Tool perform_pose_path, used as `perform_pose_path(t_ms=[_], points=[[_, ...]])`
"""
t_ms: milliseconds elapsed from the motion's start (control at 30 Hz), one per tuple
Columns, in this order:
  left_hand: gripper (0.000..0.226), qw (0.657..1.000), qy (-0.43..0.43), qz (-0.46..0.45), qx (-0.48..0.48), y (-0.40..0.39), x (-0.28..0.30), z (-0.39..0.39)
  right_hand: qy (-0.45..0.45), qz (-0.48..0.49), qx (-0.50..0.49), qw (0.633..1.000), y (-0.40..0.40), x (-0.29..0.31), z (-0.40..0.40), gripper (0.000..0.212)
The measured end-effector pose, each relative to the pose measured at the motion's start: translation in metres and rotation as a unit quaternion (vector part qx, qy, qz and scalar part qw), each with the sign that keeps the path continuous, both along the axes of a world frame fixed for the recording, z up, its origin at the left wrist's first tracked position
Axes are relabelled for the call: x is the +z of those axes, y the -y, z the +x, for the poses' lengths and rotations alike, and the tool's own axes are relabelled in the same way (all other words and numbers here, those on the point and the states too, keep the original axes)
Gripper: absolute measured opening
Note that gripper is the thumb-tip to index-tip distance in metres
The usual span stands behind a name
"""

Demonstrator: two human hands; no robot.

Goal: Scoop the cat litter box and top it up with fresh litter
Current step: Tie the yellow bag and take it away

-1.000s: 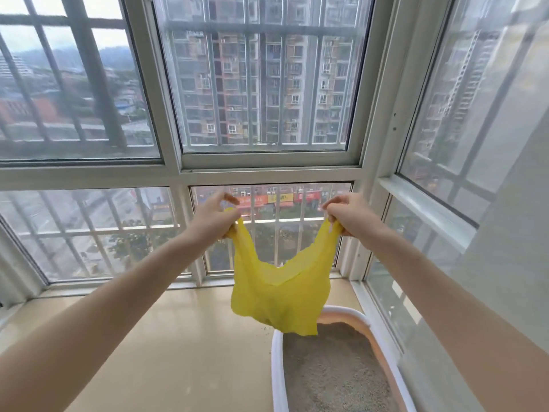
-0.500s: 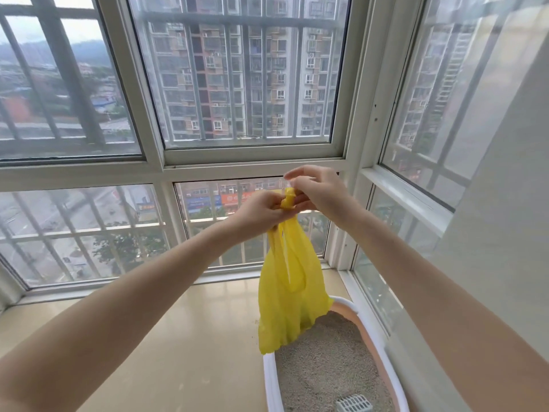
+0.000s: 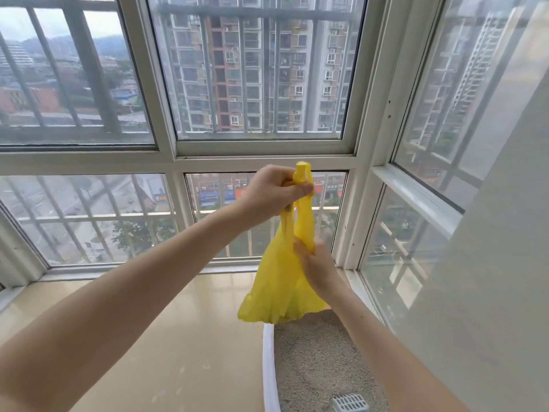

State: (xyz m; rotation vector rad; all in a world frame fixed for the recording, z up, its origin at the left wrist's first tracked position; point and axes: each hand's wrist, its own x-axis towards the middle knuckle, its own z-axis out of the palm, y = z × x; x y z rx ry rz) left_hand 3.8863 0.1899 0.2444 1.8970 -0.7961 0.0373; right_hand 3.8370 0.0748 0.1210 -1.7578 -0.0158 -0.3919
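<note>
A yellow plastic bag (image 3: 276, 289) hangs in the air in front of the window. My left hand (image 3: 274, 193) grips both of its handles, bunched together at the top. Lower down, my right hand (image 3: 315, 264) grips the bag's neck just under the handles. Below the bag stands the litter box (image 3: 269, 367), with a white rim and grey litter (image 3: 315, 361) inside. A white slotted scoop (image 3: 350, 402) lies on the litter at the bottom edge of the view.
The box sits in the corner on a glossy beige floor (image 3: 184, 337). Floor-to-ceiling windows (image 3: 258, 75) run along the far side and the right. A grey wall (image 3: 490, 278) stands close on the right.
My hands, which held the bag's handles apart, have come together. The left now holds both handles alone; the right has dropped down to the bag's neck.
</note>
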Motion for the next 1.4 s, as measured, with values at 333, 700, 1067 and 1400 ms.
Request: perform_pose_path(t_ms=[333,700,1067,1400], points=[[0.023,0.980,-0.064,-0.154,0.108,-0.025,0.010,0.003,-0.154,0.322,-0.021,0.934,0.005,0.013,-0.014,0.036],[0.104,0.967,-0.217,-0.119,-0.056,-0.051,-0.107,-0.037,-0.159,0.449,0.003,0.879,0.025,0.016,-0.031,0.027],[0.020,0.948,-0.244,-0.184,0.088,0.023,-0.077,-0.071,-0.165,0.390,-0.059,0.904,0.029,0.013,-0.041,0.032],[0.025,0.954,0.130,0.202,-0.180,0.038,-0.025,-0.063,-0.300,-0.005,0.096,0.949,0.047,0.033,-0.046,0.024]])
